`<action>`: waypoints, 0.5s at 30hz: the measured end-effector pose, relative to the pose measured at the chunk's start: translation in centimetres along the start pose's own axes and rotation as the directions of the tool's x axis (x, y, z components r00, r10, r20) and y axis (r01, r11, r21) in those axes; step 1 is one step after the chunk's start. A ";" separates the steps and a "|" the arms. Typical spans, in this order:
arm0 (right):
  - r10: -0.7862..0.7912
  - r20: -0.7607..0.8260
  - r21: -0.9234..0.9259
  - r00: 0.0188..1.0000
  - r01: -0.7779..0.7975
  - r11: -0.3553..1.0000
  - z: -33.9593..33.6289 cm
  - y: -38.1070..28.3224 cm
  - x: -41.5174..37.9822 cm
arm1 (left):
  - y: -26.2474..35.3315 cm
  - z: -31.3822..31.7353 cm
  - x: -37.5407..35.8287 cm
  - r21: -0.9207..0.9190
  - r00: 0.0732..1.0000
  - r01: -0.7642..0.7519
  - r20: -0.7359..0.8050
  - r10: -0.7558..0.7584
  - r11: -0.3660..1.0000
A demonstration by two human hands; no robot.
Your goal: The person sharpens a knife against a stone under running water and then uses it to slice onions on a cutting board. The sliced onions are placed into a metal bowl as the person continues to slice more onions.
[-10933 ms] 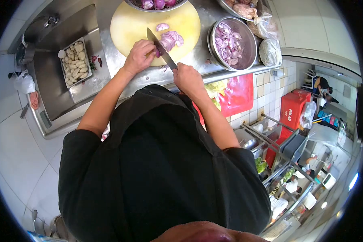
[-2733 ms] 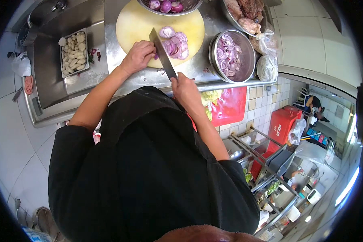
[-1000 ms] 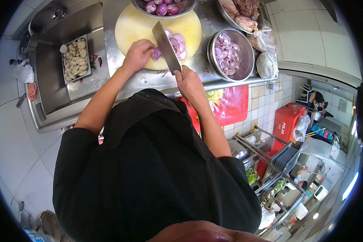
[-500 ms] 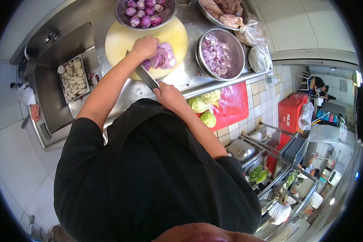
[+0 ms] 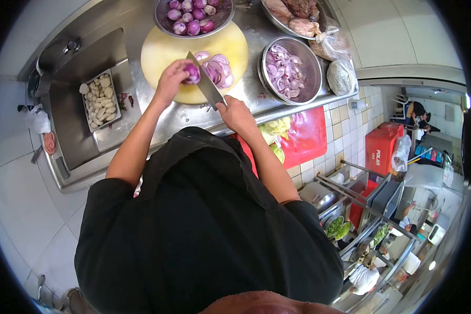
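Observation:
My left hand (image 5: 171, 79) grips a red onion (image 5: 192, 74) by its left side, over the round yellowish cutting board (image 5: 157, 47). My right hand (image 5: 237, 115) is closed around the handle of a kitchen knife (image 5: 209, 85). Its wide blade points up and left, lying between the held onion and a fan of onion slices (image 5: 220, 68) on the board. Behind the board, a perforated metal colander (image 5: 227, 15) holds several peeled red onions. To the right, a metal bowl (image 5: 313, 78) contains sliced onion.
Left is a sink (image 5: 68, 141) with a tray of pale pieces (image 5: 102, 102). Raw meat fills a bowl (image 5: 298, 26) at back right, near plastic bags (image 5: 341, 77). A red board (image 5: 309, 136) with lettuce lies below the counter edge. Other people are at far right.
My left hand has moved left and down off the slices, and the onion now shows in its fingers. The knife has shifted up and right, its blade now beside the slices.

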State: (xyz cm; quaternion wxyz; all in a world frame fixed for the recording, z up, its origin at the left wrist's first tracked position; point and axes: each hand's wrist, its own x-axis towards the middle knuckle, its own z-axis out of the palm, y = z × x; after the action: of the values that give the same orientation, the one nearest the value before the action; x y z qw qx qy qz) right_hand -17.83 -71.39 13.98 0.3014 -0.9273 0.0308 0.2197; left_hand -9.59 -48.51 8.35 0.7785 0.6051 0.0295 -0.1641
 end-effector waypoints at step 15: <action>-0.089 -0.094 -0.145 0.992 0.075 0.987 1.6 -0.7 -2.4 | -2.6 -1.4 -3.0 0.720 0.801 -0.559 0.343 0.490 0.411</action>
State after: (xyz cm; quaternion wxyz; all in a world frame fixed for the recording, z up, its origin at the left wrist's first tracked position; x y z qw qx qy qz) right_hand -20.51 -70.13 14.27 0.2421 -0.9566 -0.0080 0.1620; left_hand -12.97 -47.04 6.28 0.4373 0.8558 -0.2677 0.0688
